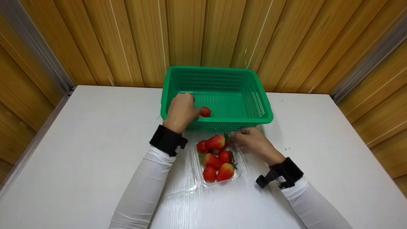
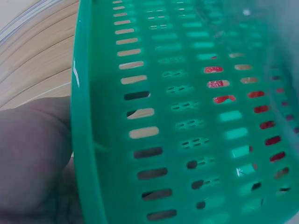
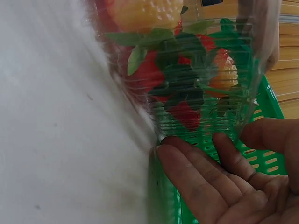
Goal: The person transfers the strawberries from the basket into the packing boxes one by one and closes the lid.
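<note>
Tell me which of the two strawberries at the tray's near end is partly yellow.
The right strawberry, yellowish toward its top; the left strawberry looks red throughout.

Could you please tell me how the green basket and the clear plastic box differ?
The green basket is opaque with slotted walls, while the clear plastic box is see-through. The basket is larger than the box. The basket stands farther from the person; the box lies nearer, in front of it. In the head view, more strawberries show in the box than in the basket. Both are on the white table.
</note>
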A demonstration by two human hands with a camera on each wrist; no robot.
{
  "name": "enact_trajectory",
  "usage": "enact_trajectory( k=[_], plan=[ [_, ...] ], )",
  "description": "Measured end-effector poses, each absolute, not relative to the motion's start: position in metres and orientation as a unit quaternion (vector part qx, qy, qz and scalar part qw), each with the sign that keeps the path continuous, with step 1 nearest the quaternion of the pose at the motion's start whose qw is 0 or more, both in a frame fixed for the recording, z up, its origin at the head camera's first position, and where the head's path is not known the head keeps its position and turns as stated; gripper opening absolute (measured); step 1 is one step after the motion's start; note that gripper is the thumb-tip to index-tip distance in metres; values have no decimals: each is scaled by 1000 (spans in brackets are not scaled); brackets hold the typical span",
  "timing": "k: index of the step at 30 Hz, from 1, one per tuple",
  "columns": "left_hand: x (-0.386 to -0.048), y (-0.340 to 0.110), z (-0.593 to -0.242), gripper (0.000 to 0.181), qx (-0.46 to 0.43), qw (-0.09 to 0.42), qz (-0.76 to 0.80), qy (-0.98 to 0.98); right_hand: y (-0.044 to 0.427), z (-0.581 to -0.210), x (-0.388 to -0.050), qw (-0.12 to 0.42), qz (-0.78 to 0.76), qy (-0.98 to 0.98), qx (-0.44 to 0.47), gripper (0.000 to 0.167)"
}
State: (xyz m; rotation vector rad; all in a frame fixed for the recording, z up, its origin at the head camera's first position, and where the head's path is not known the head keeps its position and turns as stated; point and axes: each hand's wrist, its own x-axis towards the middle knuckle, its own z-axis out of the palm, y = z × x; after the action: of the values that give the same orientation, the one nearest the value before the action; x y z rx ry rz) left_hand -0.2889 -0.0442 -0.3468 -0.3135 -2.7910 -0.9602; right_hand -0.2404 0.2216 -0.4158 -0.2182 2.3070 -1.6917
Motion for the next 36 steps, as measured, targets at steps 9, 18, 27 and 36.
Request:
enact_trajectory(
  k=[9,18,27,36],
  plan=[
    [-296,-44,-347,55,-91,67,-317,-942,222,-414,-243,118,-575,804,-93,26],
    [-300,-44,-348,55,-85,39,-333,-938,222,-413,-244,122,-573,806,-90,28],
    [-305,-38,-350,52,-87,15,-332,-939,220,-415,-240,139,-573,805,-67,26],
    [-310,-33,-351,44,-79,-8,-335,-939,218,-413,-239,136,-570,809,-51,26]
  ],
)
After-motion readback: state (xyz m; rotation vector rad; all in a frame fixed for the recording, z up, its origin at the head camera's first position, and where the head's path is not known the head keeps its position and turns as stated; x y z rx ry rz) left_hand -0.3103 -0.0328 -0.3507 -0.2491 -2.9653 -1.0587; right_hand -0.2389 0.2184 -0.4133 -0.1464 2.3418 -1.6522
